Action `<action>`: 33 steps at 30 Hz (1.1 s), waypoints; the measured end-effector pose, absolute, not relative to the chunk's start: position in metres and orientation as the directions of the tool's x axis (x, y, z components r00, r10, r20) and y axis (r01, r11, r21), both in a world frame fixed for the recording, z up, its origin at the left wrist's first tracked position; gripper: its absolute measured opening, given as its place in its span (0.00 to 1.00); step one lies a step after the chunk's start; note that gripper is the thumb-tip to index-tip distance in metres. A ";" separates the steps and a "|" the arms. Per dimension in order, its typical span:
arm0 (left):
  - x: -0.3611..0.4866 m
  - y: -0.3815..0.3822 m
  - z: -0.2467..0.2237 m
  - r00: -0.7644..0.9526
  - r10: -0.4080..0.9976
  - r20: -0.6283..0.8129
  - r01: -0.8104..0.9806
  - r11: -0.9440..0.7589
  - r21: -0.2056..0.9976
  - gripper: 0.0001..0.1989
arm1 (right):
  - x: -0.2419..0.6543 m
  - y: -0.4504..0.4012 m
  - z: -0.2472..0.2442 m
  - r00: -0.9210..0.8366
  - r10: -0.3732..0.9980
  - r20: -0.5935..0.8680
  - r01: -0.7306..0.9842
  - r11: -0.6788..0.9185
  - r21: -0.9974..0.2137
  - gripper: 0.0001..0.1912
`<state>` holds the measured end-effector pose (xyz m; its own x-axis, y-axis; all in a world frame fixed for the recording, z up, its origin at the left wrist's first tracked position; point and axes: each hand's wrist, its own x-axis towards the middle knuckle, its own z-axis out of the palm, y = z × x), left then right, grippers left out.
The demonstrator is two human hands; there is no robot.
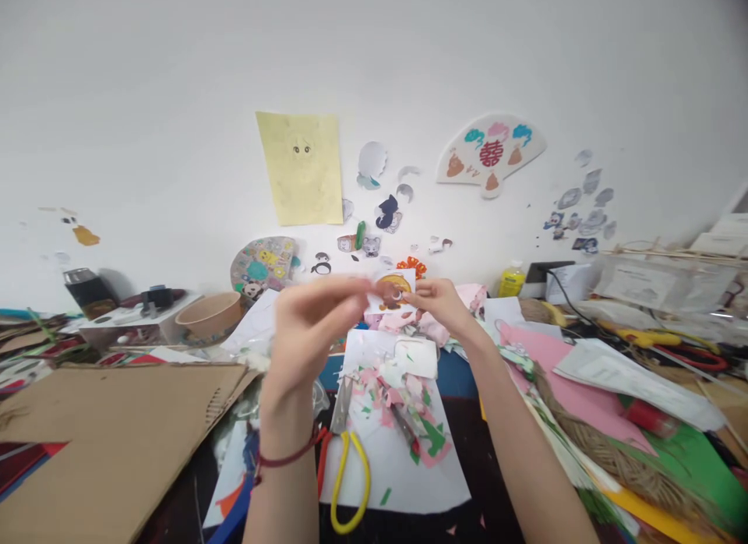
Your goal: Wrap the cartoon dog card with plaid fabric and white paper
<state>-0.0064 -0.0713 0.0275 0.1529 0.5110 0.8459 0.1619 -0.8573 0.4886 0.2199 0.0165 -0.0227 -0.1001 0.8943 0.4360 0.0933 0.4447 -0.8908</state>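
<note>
A person holds a small picture card (382,301) aloft beyond the far end of a scrap-strewn white sheet (429,493). The right hand (439,301) pinches the card's right edge between thumb and finger; the left hand (319,322) reaches its left edge, fingers extended, though blur leaves it unclear whether they grip or merely touch. The step in hand appears to be handling the card in midair; the next move likely calls for a light, steady hold on thin paper. Scissors (351,482) lie partly behind the left wrist, a tool among the scraps defies identification, and both forearms run out of frame.
</note>
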 end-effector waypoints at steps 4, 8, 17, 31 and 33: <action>0.012 -0.011 0.008 -0.029 0.596 0.803 0.441 -0.713 0.545 0.25 | 0.213 0.011 -0.020 -0.144 0.884 0.446 0.067 0.458 -0.886 0.21; 0.026 0.016 -0.013 0.000 0.750 0.662 0.387 -0.610 0.691 0.11 | 0.206 0.013 -0.023 -0.167 0.892 0.421 0.038 0.432 -0.901 0.23; 0.018 0.033 -0.028 0.037 0.756 0.653 0.393 -0.612 0.686 0.17 | 0.205 0.030 -0.038 -0.199 0.901 0.385 0.180 0.420 -0.890 0.27; 0.006 0.040 -0.033 0.168 0.793 0.585 0.312 -0.606 0.732 0.16 | 0.205 0.027 -0.039 -0.282 0.916 0.286 0.213 0.350 -0.912 0.27; 0.003 0.041 -0.034 0.179 0.796 0.578 0.300 -0.603 0.739 0.10 | 0.208 0.027 -0.038 -0.292 0.909 0.297 0.234 0.369 -0.899 0.25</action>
<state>0.0032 0.0411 -0.0342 0.1789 0.7965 0.5776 0.3004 -0.6033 0.7388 0.2079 0.0268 -0.0382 -0.2918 0.9091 0.2974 0.2341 0.3693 -0.8993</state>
